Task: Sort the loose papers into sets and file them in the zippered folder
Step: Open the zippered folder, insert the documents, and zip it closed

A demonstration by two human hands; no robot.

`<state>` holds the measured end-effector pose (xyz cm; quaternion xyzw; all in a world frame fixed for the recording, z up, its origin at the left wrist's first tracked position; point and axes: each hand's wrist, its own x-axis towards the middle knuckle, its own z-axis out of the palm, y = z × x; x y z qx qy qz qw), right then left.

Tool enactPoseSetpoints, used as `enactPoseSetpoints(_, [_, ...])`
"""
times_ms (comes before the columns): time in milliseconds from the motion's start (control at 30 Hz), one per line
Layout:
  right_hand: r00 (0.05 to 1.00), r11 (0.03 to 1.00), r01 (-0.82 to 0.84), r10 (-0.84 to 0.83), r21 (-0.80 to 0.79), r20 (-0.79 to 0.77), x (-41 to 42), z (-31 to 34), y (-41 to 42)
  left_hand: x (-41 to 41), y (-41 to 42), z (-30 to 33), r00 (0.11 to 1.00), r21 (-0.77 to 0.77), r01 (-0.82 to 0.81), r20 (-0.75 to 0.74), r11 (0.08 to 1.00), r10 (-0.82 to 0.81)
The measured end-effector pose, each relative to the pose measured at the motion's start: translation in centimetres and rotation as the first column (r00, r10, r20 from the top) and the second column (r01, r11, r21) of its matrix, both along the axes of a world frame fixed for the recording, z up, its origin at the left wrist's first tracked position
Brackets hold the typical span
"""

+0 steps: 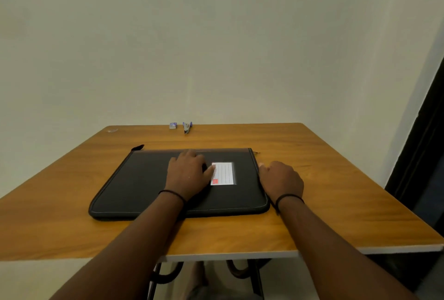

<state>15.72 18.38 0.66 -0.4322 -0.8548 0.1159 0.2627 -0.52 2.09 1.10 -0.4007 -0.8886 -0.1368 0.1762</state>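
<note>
Both hands are engaging the closed zippered folder (pixel 153 179): left hand (pixel 186 174) pressing flat, right hand (pixel 281 179) curling at its right edge, grip indeterminate.

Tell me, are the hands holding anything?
Left hand rests flat on the folder, holding nothing. Right hand sits at its right edge; a grip cannot be told.

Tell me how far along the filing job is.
No loose papers show, so sorting cannot be judged. The black folder lies closed on the table. In hand: the left hand presses flat on it; the right hand is at its right edge. The stapler sits untouched at the back.
</note>
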Motion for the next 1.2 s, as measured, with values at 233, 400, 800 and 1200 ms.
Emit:
enactPoseSetpoints(233, [1.0, 1.0, 0.001, -0.001, -0.013, 0.012, 3.1, 0.0, -3.3, -3.2, -10.0, -0.7, 0.837, -0.174, -0.438, 0.278, 0.882, 0.471])
enactPoseSetpoints(400, [0.998, 0.993, -0.013, 0.02, -0.12, 0.055, 4.9, 1.0, -6.3, -0.8, -12.2, -0.2, 0.901, -0.244, -0.256, 0.291, 0.935, 0.323])
enactPoseSetpoints(800, [0.898, 0.444, -0.386, -0.017, -0.808, -0.439, 5.1, 4.8, -7.2, 5.5, -11.8, 3.6, 0.827, -0.089, 0.234, 0.541, 0.968, -0.15])
enactPoseSetpoints(1200, [0.62, 0.438, -0.745, 0.175, -0.504, -0.765, 5.9, 16.6, -7.5, 6.1, -13.2, 8.5, 0.987, 0.164, 0.161, -0.027, 0.973, -0.159])
